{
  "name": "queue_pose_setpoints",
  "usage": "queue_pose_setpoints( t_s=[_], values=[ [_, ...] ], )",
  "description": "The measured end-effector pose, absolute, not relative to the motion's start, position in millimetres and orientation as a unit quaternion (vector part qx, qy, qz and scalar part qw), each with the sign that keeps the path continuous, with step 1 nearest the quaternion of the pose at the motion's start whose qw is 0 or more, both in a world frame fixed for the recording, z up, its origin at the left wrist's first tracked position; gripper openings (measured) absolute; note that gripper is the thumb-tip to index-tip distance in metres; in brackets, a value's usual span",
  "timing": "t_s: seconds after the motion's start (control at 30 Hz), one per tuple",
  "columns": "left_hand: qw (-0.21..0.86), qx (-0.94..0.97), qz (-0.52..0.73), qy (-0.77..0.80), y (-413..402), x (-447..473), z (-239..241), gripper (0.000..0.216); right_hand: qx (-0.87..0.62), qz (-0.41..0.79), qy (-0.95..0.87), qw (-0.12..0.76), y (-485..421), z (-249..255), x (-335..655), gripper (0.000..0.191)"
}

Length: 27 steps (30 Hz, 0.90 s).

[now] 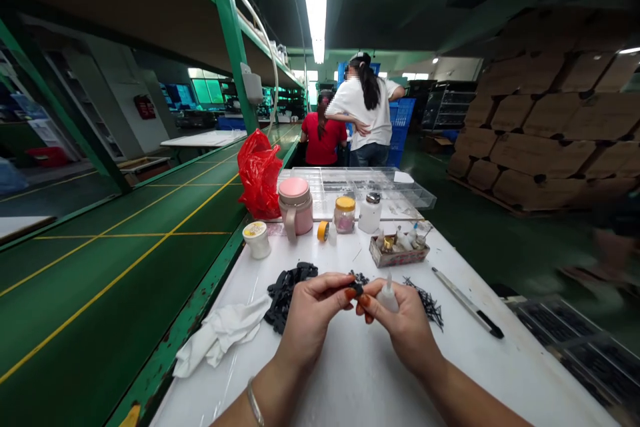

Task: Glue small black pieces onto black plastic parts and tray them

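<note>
Left hand (313, 320) and right hand (400, 323) pinched a small black part (356, 288) between fingertips, just right of the parts pile (287, 290); the right also clenched a dropper bottle (387, 297) (nozzle up). Seemingly mid-assembly; dosing it called for steady tipping.

A pink mug (295, 208) stands on the white tabletop (350, 380). Left of the mug is a red bag (259, 173), right of it a yellow-lidded jar (345, 214). Nearer than it are a black part (356, 288) and a white bottle (388, 298).
</note>
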<state>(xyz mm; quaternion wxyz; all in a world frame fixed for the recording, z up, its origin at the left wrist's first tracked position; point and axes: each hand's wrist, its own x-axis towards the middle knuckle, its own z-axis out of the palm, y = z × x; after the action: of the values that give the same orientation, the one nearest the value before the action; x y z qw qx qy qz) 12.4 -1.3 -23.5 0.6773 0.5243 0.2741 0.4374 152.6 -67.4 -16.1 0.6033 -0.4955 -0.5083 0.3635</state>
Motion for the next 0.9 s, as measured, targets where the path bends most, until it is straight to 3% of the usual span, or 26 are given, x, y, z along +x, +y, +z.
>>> queue_pose_setpoints(
  t_s=[0.63, 0.9],
  values=[
    [0.729, 0.495, 0.388, 0.27, 2, 6, -13, 0.024, -0.52, 0.313, -0.567, 0.557, -71, -17, 154, 0.025],
    [0.724, 0.473, 0.424, 0.269, 0, 8, -12, 0.025, -0.507, 0.352, -0.54, 0.572, -71, -18, 154, 0.024]
  ],
)
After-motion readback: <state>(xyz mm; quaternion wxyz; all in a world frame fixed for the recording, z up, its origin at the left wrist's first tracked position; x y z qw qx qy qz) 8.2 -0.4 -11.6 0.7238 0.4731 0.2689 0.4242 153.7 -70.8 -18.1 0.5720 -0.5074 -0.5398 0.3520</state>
